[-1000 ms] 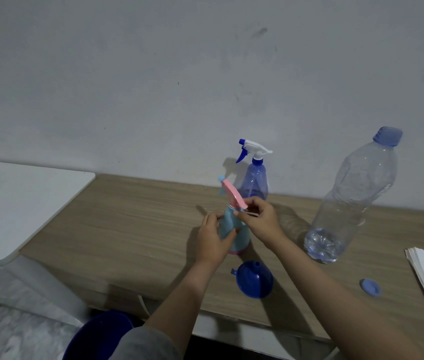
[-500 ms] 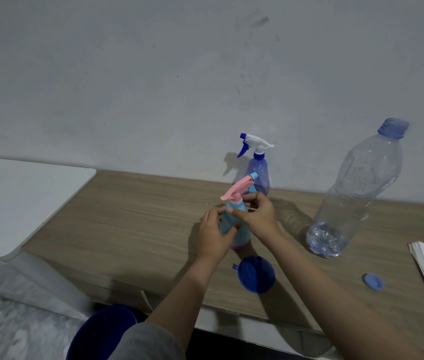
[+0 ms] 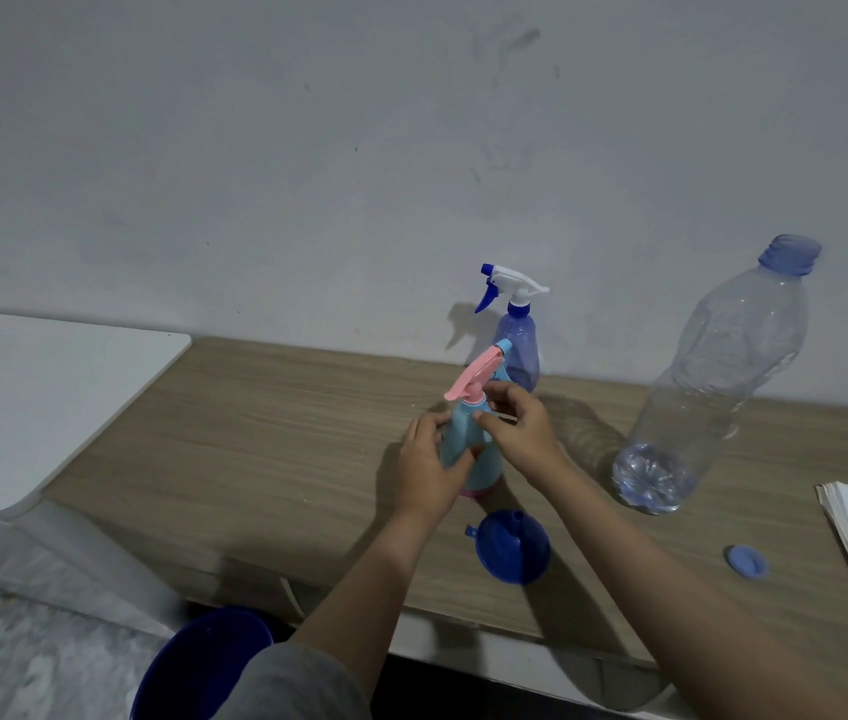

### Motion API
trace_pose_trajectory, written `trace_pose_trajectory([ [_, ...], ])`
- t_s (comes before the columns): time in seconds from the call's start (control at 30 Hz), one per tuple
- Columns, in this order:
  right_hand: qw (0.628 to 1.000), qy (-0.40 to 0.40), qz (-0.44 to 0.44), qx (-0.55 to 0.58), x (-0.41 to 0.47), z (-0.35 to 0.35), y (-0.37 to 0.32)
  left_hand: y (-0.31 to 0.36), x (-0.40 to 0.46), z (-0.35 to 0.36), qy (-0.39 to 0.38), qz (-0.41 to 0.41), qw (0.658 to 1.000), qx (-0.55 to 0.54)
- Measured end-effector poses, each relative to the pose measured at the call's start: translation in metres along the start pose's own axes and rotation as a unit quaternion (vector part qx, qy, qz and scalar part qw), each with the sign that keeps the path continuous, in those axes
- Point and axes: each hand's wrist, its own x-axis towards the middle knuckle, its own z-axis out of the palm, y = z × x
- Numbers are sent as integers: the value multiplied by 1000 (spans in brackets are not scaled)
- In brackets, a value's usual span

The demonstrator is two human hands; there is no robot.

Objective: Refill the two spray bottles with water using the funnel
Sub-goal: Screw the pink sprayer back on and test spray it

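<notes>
The pink trigger head (image 3: 474, 379) now points to about 2 o'clock; one second ago it pointed to 11 o'clock, so it has turned on the neck. I judge the head is being screwed back on or off; which one I cannot tell. The light blue spray bottle (image 3: 466, 449) stands upright on the wooden table (image 3: 276, 449), its long axis vertical. The left hand (image 3: 429, 472) wraps the body firmly. The right hand (image 3: 518, 431) pinches the collar with narrow fingers. The blue funnel (image 3: 513, 553) lies at 6 o'clock from the bottle. The second spray bottle (image 3: 518, 345) waits at 12 o'clock and the big water bottle (image 3: 713, 402) at 3 o'clock.
</notes>
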Motion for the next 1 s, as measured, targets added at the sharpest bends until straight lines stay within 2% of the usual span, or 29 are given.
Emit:
trace_pose_trajectory([
  [0.23, 999, 35, 12, 12, -2, 6, -4, 0, 0, 0, 2, 1, 1000, -1],
  [0.47, 1000, -10, 3, 3, -1, -2, -1, 0, 1, 1, 5, 6, 1000, 2],
  [0.67, 998, 49, 16, 31, -1, 8, -2, -2, 1, 2, 4, 3, 1000, 5],
  [0.87, 1000, -6, -6, -13, -3, 4, 1, -2, 1, 2, 3, 3, 1000, -3],
  [1.0, 1000, 27, 4, 1, -2, 11, -1, -2, 1, 3, 10, 7, 1000, 2],
])
